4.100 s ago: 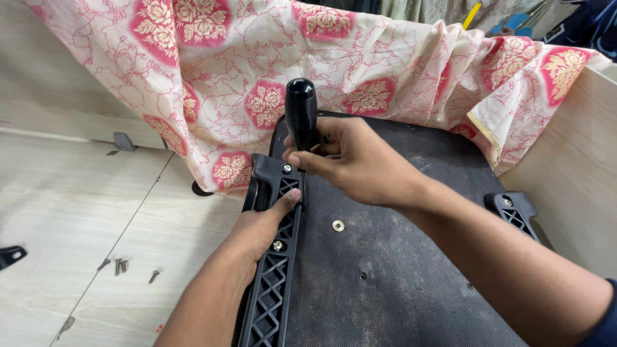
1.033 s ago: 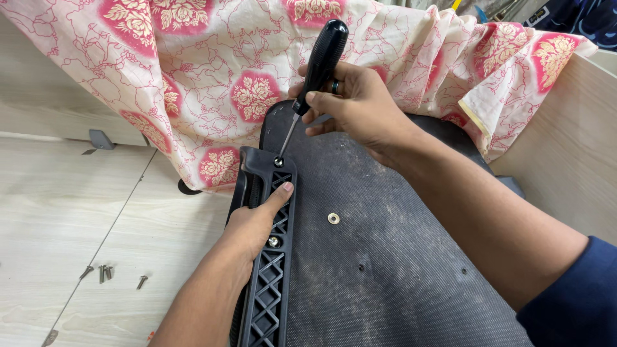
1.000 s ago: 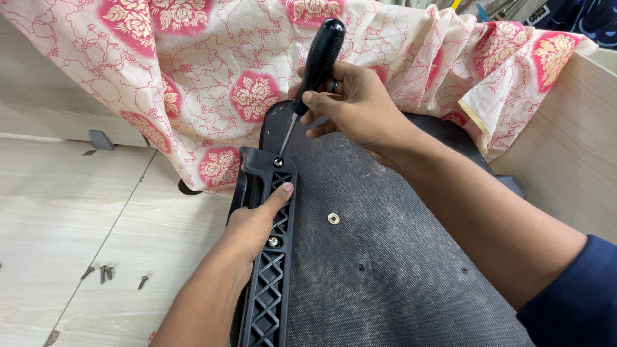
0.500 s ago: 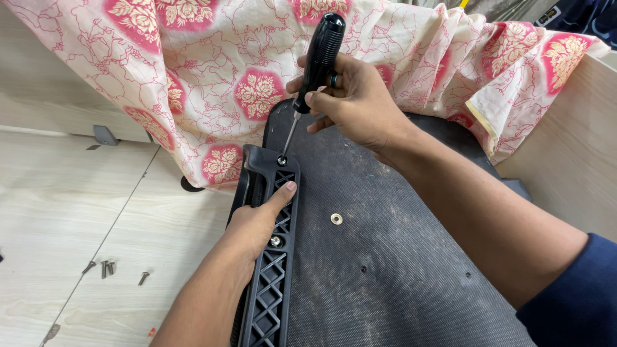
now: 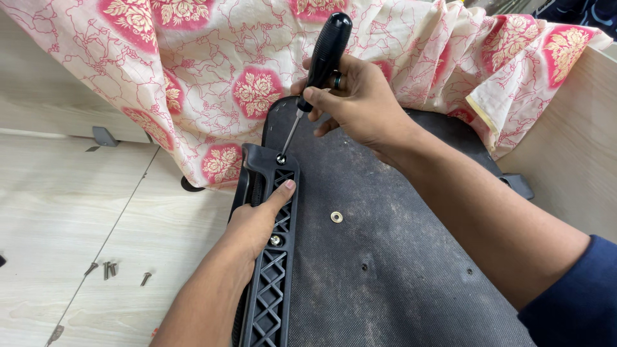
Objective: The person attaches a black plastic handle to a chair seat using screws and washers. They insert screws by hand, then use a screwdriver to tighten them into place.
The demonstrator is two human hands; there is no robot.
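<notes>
At about eight o'clock, loose screws (image 5: 108,270) are left lying on the floor (image 5: 77,193). Toward centre, the black lattice bracket (image 5: 273,257) is pressed flat by the left hand (image 5: 254,222), one screw (image 5: 275,240) already seated. At twelve o'clock, the screwdriver (image 5: 324,58) is gripped by the right hand (image 5: 360,103), fingers closed round it, tip in the top screw (image 5: 281,158), judged not fully driven.

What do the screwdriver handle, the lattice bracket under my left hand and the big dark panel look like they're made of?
Screwdriver handle: glossy black plastic, by its sheen.
Lattice bracket: matte black moulded plastic, going by the cast diamond ribs.
Dark panel: rough, dusty black surface, possibly fabric-covered board; unclear.
</notes>
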